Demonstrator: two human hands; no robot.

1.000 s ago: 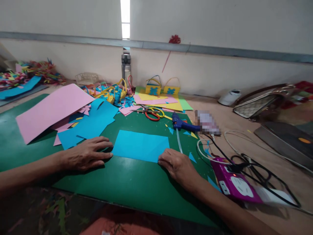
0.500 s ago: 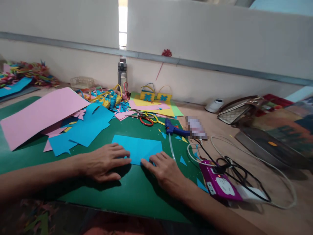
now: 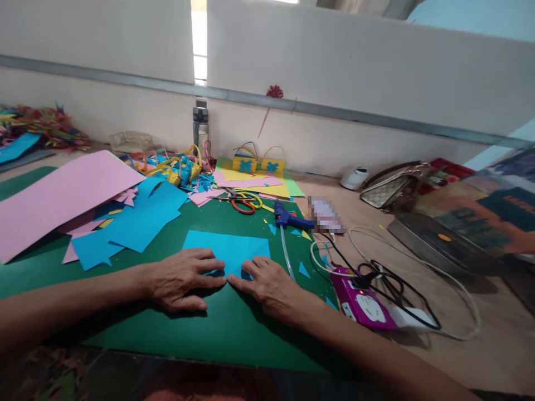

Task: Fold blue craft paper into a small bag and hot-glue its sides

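A blue sheet of paper (image 3: 229, 245) lies on the green mat (image 3: 200, 340) in front of me. My left hand (image 3: 184, 280) rests palm down on its near left part, fingers stretched out. From the right, my right hand (image 3: 267, 284) presses on the near edge with its fingers extended. The tips of my two hands almost meet at the middle of that edge. Both hands cover the sheet's near corners. Just beyond the sheet are scissors (image 3: 246, 203) with red and yellow handles and a blue glue gun (image 3: 288, 216) with a clear glue stick.
Pink sheet (image 3: 71, 195) and cut blue sheets (image 3: 146, 223) lie to the left. Small yellow paper bags (image 3: 244, 164) stand at the back, near a bottle (image 3: 201, 125). On the right are a purple power strip (image 3: 363, 301), tangled cables, a dark case (image 3: 438, 242) and a handbag (image 3: 388, 186).
My right hand has slid left along the near edge, toward my left hand, whose position on the sheet is nearly unchanged. The whole view has shifted slightly.
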